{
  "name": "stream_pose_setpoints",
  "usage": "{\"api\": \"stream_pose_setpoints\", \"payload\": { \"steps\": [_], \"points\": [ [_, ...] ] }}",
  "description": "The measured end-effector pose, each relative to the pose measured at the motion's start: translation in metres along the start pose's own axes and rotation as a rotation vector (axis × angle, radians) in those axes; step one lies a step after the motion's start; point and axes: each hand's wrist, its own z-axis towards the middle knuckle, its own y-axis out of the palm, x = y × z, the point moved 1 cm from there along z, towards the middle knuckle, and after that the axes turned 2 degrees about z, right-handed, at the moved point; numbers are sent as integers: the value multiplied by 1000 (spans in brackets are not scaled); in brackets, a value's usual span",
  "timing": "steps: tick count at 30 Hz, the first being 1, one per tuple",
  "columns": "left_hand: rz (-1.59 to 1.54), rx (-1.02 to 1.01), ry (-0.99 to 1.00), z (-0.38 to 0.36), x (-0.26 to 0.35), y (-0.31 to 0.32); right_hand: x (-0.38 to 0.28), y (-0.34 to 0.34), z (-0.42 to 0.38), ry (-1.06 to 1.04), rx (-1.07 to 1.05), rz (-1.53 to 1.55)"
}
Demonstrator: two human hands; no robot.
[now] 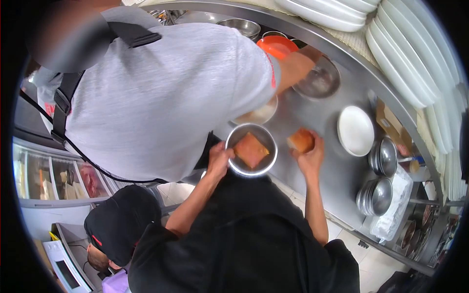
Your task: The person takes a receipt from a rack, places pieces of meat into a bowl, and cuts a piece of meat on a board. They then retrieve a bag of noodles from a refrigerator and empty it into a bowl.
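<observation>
My left hand [221,158] grips the rim of a round metal bowl [275,155] in front of my body. Inside the bowl lies a squarish orange-brown piece of food [251,150]. To the right, my right hand [311,154] pinches a smaller orange-brown piece of food [301,140] between thumb and fingers, above the steel counter [288,171]. A white round plate [355,131] stands on the counter, to the right of my right hand.
A co-worker in a grey shirt [171,97] leans across the left side, one arm reaching to a large metal bowl [320,80]. Stacked metal bowls [375,196] stand right. White plates [400,53] fill the upper shelf. Another person in a black cap [122,219] is at lower left.
</observation>
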Motion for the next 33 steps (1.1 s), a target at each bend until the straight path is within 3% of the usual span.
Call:
{"api": "stream_pose_setpoints", "payload": {
  "steps": [7, 10, 13, 22, 28, 33],
  "points": [
    [100, -35, 3, -4, -3, 13, 13, -10, -9, 32, 44, 54],
    [108, -56, -9, -2, -12, 16, 28, -17, -13, 108, 59, 35],
    [62, -64, -20, 0, -19, 21, 53, -19, -15, 377, 82, 339],
    [47, -67, -94, -3, -25, 38, 71, -35, -24, 486, 118, 272],
    [94, -67, -95, -8, -17, 47, 68, -31, -25, 322, 141, -21],
    [43, -48, -76, -4, -18, 43, 70, -25, -25, 286, 130, -34]
  ]
}}
